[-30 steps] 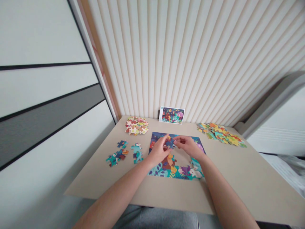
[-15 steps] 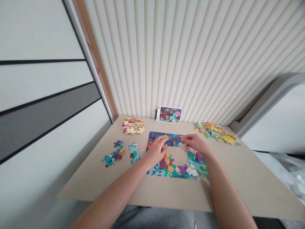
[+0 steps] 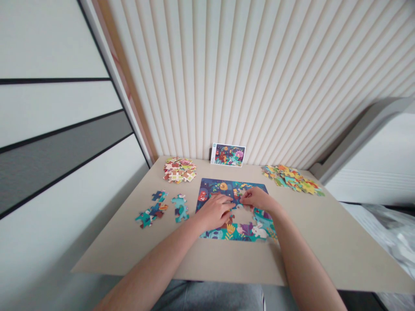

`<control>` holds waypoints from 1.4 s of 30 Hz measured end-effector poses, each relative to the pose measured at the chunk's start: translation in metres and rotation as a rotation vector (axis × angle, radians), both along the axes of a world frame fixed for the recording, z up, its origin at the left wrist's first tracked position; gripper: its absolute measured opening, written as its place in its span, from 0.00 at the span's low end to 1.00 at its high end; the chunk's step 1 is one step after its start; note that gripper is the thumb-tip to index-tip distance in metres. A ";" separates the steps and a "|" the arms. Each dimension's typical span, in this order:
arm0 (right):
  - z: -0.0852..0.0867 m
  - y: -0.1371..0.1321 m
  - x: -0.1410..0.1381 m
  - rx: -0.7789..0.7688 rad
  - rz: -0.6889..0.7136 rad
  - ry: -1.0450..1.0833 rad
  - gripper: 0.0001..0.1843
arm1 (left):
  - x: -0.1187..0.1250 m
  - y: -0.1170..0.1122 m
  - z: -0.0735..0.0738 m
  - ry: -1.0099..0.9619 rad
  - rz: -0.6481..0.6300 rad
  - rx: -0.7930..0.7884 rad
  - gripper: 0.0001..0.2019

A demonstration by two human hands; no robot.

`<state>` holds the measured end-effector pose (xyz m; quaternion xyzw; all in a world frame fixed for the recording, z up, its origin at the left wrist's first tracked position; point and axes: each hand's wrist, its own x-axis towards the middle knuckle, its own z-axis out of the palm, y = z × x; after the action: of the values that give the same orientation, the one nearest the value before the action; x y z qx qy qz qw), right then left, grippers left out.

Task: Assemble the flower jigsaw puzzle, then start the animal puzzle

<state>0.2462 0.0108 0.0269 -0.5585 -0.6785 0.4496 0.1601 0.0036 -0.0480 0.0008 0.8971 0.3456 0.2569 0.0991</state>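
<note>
While we looked down at the table [image 3: 337,246], the step in hand seemed to us to be the filling of the inner gap [image 3: 242,214] of a jigsaw puzzle [image 3: 215,188]. This puzzle lay joined in the middle of the table, with a dark blue upper part and a green leafy lower edge, where a white rabbit [image 3: 260,231] was printed. The left hand [image 3: 214,211] was open and lay palm down on the puzzle, its fingers [image 3: 227,200] pointing toward the right and pressing lightly, as it appeared, beside the gap. The right hand [image 3: 256,199] was half curled at the upper edge of the gap, and its fingertips [image 3: 242,194] touched the dark blue pieces there. (We could not tell if it really pinched a separate piece, because the fingers hid this spot.) In our judgement, the next move called for a careful seating of the pieces at this edge, and then for a search of a fitting shape among the loose ones.

Around the puzzle lay a heap of reddish and cream pieces [image 3: 179,170], a heap of yellow and green pieces [image 3: 291,179], and two small joined teal groups [image 3: 151,214] [image 3: 180,208]. A picture card [image 3: 228,154] stood against the ribbed wall panel [image 3: 259,77].
</note>
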 end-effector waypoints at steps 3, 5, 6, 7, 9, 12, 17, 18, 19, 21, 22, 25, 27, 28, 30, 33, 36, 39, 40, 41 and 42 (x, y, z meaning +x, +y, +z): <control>0.003 -0.002 -0.003 -0.002 0.026 -0.055 0.11 | 0.000 0.000 0.000 0.030 -0.016 0.010 0.14; 0.003 -0.002 -0.004 -0.017 0.049 -0.113 0.13 | 0.000 0.000 0.001 0.036 -0.023 0.015 0.14; 0.003 -0.002 -0.004 -0.024 0.060 -0.140 0.13 | 0.000 0.000 0.001 0.037 -0.025 0.017 0.14; 0.002 -0.002 -0.004 -0.027 0.072 -0.163 0.14 | 0.000 0.000 0.001 0.038 -0.027 0.019 0.14; 0.002 -0.001 -0.004 -0.017 0.089 -0.199 0.15 | 0.001 0.000 0.001 0.041 -0.028 0.022 0.14; 0.001 -0.001 -0.003 0.020 0.085 -0.251 0.17 | 0.000 0.000 0.000 0.046 -0.029 0.026 0.14; -0.002 0.000 -0.002 0.051 0.084 -0.300 0.22 | 0.000 0.001 -0.001 0.057 -0.033 0.025 0.15; -0.002 0.000 -0.002 0.054 0.084 -0.306 0.22 | 0.000 0.001 -0.002 0.061 -0.036 0.022 0.15; -0.002 0.000 -0.002 0.058 0.081 -0.313 0.23 | 0.000 0.001 -0.002 0.064 -0.037 0.019 0.15; -0.001 0.000 -0.002 0.070 0.074 -0.328 0.23 | 0.000 0.001 -0.003 0.070 -0.039 0.013 0.15; -0.001 0.000 -0.002 0.079 0.070 -0.338 0.23 | 0.000 0.001 -0.003 0.071 -0.038 0.011 0.15; -0.001 -0.001 -0.004 0.099 0.046 -0.376 0.23 | 0.001 0.001 -0.005 0.071 -0.032 0.015 0.15; -0.003 -0.001 -0.005 0.113 0.033 -0.407 0.24 | 0.001 0.002 -0.006 0.069 -0.019 0.024 0.15; -0.004 0.000 -0.006 0.122 0.033 -0.417 0.24 | 0.002 0.002 -0.006 0.068 -0.013 0.028 0.15; -0.006 0.000 -0.007 0.140 0.037 -0.426 0.24 | 0.002 0.002 -0.007 0.065 -0.004 0.033 0.15; -0.006 0.001 -0.008 0.142 0.040 -0.430 0.24 | 0.003 0.002 -0.007 0.060 -0.009 0.032 0.14; -0.003 0.001 -0.008 0.199 0.010 -0.420 0.25 | 0.003 0.003 -0.007 0.062 -0.017 0.031 0.14; -0.001 0.003 -0.006 0.311 -0.098 -0.403 0.28 | 0.002 0.003 -0.007 0.066 -0.017 0.032 0.14; -0.001 0.003 -0.005 0.320 -0.118 -0.408 0.28 | 0.002 0.003 -0.007 0.068 -0.017 0.033 0.14; -0.001 0.004 -0.005 0.312 -0.118 -0.422 0.28 | 0.002 0.003 -0.007 0.069 -0.017 0.034 0.14; -0.002 0.004 -0.005 0.291 -0.108 -0.445 0.27 | 0.003 0.003 -0.007 0.071 -0.017 0.036 0.14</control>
<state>0.2417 0.0147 0.0249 -0.6500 -0.7237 0.2045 0.1094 0.0062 -0.0451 -0.0061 0.9101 0.3368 0.2302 0.0726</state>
